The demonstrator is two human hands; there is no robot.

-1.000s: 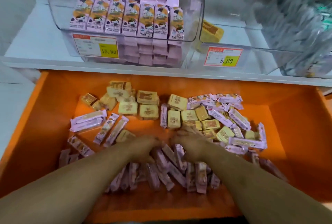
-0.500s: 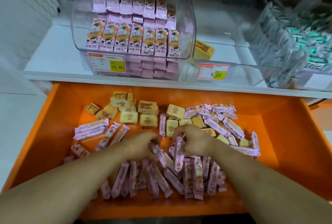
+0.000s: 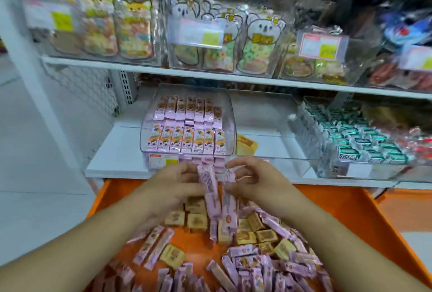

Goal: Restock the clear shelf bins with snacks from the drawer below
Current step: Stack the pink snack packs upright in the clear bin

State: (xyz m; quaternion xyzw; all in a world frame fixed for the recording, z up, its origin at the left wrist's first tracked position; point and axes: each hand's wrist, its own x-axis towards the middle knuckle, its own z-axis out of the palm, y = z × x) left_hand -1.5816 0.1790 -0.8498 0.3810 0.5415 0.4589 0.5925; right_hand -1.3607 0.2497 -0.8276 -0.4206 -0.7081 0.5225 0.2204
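Both hands are raised above the orange drawer (image 3: 364, 226), just in front of the shelf edge. My left hand (image 3: 173, 186) grips a pink snack bar (image 3: 210, 188) that hangs downward. My right hand (image 3: 254, 181) pinches the top of a second pink snack bar (image 3: 228, 209), also hanging. Behind them stands the clear shelf bin (image 3: 231, 114) with rows of the same pink bars. Many loose pink bars (image 3: 252, 266) and yellow square snacks (image 3: 265, 235) lie in the drawer below.
Right of the pink bin, a nearly bare clear bin (image 3: 264, 142) holds one yellow packet (image 3: 246, 144). Further right is a bin of green-and-white candies (image 3: 364, 144). The upper shelf (image 3: 210, 78) carries bins of bagged sweets with price tags. A white wall panel (image 3: 35, 104) is on the left.
Both hands have risen out of the drawer pile, each now holding a pink bar. The camera has tilted up, so the upper shelf shows.
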